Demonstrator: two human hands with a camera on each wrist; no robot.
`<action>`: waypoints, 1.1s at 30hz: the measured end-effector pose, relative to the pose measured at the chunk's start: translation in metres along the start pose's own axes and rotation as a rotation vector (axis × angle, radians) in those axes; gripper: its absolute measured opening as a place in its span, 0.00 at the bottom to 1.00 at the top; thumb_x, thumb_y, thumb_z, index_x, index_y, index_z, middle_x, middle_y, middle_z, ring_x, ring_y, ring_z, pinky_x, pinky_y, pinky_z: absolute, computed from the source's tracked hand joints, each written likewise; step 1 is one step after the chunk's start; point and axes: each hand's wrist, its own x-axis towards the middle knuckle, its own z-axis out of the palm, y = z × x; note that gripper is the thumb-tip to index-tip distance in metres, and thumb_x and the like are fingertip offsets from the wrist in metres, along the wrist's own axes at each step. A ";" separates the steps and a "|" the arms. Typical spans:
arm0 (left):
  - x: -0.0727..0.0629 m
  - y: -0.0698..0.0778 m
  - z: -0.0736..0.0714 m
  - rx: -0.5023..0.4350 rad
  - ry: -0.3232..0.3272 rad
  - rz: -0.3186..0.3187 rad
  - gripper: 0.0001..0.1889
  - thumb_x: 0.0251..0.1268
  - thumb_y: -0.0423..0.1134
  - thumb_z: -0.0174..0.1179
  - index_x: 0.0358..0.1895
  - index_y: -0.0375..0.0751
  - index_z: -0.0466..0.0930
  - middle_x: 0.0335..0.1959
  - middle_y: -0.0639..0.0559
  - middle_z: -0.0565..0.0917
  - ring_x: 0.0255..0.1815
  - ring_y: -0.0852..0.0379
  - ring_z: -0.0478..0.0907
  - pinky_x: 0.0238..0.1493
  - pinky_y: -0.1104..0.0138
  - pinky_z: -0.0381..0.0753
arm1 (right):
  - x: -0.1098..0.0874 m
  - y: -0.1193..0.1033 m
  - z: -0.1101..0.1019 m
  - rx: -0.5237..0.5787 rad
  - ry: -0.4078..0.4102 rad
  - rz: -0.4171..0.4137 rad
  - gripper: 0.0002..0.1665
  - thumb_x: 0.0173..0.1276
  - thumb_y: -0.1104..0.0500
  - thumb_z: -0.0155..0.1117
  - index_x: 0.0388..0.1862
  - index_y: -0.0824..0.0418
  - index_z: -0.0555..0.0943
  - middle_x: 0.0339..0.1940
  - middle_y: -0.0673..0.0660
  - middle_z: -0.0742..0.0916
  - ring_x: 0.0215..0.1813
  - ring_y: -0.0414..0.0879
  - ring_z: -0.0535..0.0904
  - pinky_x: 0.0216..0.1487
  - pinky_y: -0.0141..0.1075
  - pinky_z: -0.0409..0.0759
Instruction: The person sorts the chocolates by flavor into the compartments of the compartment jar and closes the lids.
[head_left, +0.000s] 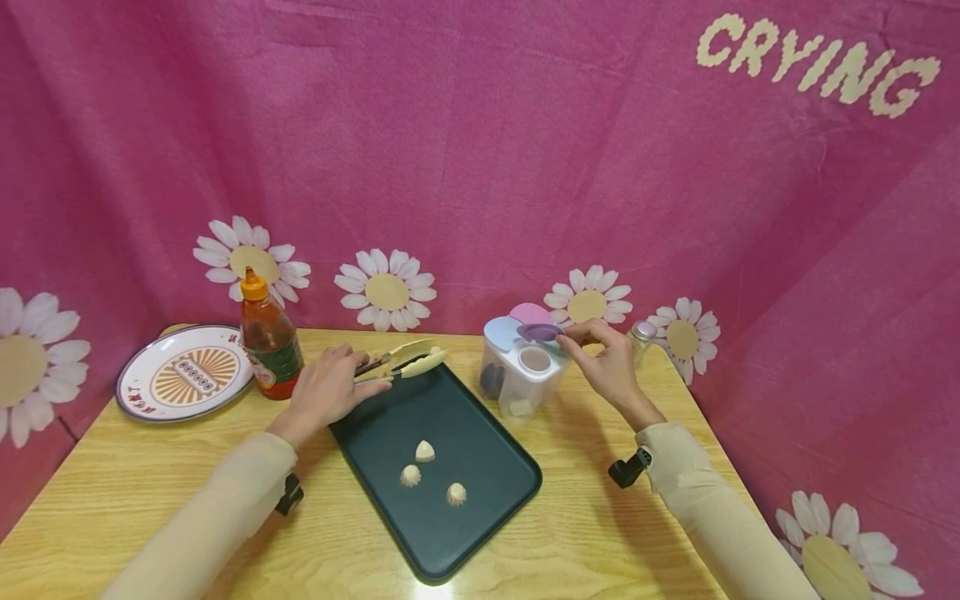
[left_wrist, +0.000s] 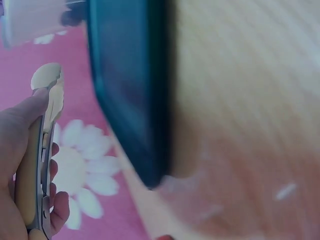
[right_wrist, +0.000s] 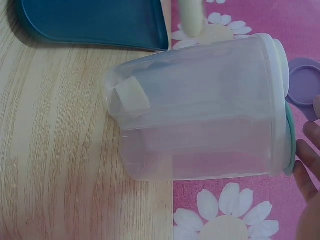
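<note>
My left hand (head_left: 322, 390) grips a pair of tongs (head_left: 422, 363) with cream tips over the far end of the dark tray (head_left: 480, 433). In the left wrist view, the thumb lies along one arm of the tongs (left_wrist: 31, 175) and the fingers wrap round the other side. My right hand (head_left: 611, 367) pinches the raised purple lid (head_left: 540, 332) of a clear divided container (head_left: 543, 385). Below that lid, a round opening (head_left: 535, 359) shows in the white top. One pale block (right_wrist: 132, 96) lies at the bottom of a compartment.
Three small cream pieces (head_left: 424, 451) stand on the tray's near half. At the left, a red sauce bottle (head_left: 272, 354) with an orange cap stands beside a white oval plate (head_left: 187, 372). A small shaker (head_left: 642, 333) stands behind my right hand. Pink cloth (head_left: 480, 167) hangs around the table.
</note>
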 end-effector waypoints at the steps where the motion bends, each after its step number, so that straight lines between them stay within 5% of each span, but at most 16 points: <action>1: 0.000 0.003 -0.003 -0.005 0.016 0.005 0.36 0.64 0.64 0.69 0.63 0.37 0.84 0.49 0.37 0.85 0.46 0.42 0.80 0.46 0.47 0.86 | 0.000 0.000 0.000 0.006 0.001 -0.002 0.05 0.61 0.76 0.75 0.36 0.72 0.88 0.31 0.67 0.89 0.36 0.32 0.81 0.43 0.23 0.81; 7: 0.000 0.021 -0.024 -0.029 0.081 0.043 0.38 0.62 0.65 0.70 0.65 0.38 0.83 0.52 0.39 0.85 0.47 0.44 0.80 0.48 0.49 0.87 | 0.000 -0.002 0.000 0.018 0.003 -0.013 0.06 0.60 0.76 0.75 0.35 0.73 0.88 0.31 0.68 0.89 0.36 0.31 0.81 0.43 0.20 0.79; 15: -0.007 0.051 -0.040 -0.028 0.115 0.100 0.36 0.60 0.65 0.72 0.61 0.39 0.85 0.46 0.42 0.84 0.43 0.48 0.78 0.42 0.54 0.85 | 0.001 0.000 0.000 -0.002 -0.002 -0.017 0.06 0.60 0.76 0.76 0.35 0.72 0.88 0.31 0.67 0.90 0.35 0.33 0.81 0.39 0.42 0.86; 26: -0.015 0.085 -0.047 -0.061 0.074 0.162 0.35 0.59 0.66 0.72 0.61 0.42 0.86 0.52 0.43 0.86 0.49 0.48 0.81 0.46 0.52 0.88 | 0.001 0.000 0.000 -0.001 0.002 -0.019 0.06 0.60 0.76 0.76 0.35 0.72 0.88 0.31 0.67 0.90 0.36 0.30 0.81 0.41 0.31 0.84; 33: -0.008 0.100 -0.044 -0.056 0.081 0.207 0.35 0.60 0.67 0.71 0.60 0.44 0.87 0.52 0.45 0.87 0.49 0.50 0.82 0.45 0.54 0.88 | 0.000 0.000 0.000 -0.009 -0.001 -0.025 0.05 0.60 0.75 0.75 0.35 0.71 0.88 0.31 0.66 0.90 0.36 0.33 0.82 0.40 0.39 0.85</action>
